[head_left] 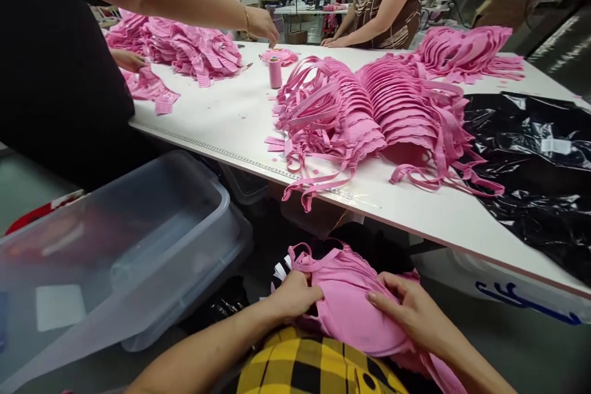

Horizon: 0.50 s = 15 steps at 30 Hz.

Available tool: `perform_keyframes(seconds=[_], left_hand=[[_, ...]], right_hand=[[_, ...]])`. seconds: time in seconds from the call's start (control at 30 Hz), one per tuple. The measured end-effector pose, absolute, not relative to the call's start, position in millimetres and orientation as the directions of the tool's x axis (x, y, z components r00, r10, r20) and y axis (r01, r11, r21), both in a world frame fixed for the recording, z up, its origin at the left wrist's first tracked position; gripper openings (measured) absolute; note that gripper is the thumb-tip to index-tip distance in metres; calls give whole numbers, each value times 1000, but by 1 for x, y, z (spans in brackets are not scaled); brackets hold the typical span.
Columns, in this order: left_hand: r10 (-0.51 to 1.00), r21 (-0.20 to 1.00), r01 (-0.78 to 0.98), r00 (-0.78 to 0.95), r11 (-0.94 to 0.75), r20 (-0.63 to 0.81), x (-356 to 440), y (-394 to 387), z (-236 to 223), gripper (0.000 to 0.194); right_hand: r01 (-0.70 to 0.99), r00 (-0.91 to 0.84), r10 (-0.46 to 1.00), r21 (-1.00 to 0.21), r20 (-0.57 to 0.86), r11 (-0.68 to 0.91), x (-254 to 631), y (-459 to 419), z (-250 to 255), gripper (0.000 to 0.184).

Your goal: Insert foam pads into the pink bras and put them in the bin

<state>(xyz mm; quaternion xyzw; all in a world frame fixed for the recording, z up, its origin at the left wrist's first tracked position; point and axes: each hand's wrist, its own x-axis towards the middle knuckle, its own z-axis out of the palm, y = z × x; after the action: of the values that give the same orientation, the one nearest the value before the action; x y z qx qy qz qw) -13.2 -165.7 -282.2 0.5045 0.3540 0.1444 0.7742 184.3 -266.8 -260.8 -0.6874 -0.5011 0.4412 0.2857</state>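
Bra (355, 314) lay between the two hands, low over the checked cloth (309, 363), on the near side of the table (198, 120) and below its edge. Its long axis ran aslant, from the strap end at far left to a loose end at near right.

Left hand (293, 295) was clamped on the left border, beside the strap, its thumb pointing right; the body of the piece lay to its right. Right hand (410, 308) held from the opposite side, thumb laid on the upper face of the panel, index finger towards the far border. The remaining fingers were hidden, so their exact hold could not be told. Of the two, the right sat closer to the middle of the panel, the left closer to the strap. A stretch of fabric lay uncovered between them.

Stacked bras (388, 111) stood on the table, on the far side of both hands and apart from them, with straps hanging over the near edge. Spool (274, 72) stood upright just left of the stack. Black bag (517, 154) lay to its right. Tub (210, 231) stood left of the left hand, not touching it. Far left, a co-worker's hand (263, 26) hung above a small pink bundle (284, 58).
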Motion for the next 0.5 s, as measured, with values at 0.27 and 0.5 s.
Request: perform_keyframes(seconds=[0.27,0.5], left_hand=[[463,858,205,771,471,-438,-21,-157,-267,30],[581,912,206,716,353,-387,-18,-166,-282,20]], right_hand=[[426,146,949,-848,-279,-314,184,-266,-252,39],[323,78,951,-895,-300,-309,178,-260,-247,34]])
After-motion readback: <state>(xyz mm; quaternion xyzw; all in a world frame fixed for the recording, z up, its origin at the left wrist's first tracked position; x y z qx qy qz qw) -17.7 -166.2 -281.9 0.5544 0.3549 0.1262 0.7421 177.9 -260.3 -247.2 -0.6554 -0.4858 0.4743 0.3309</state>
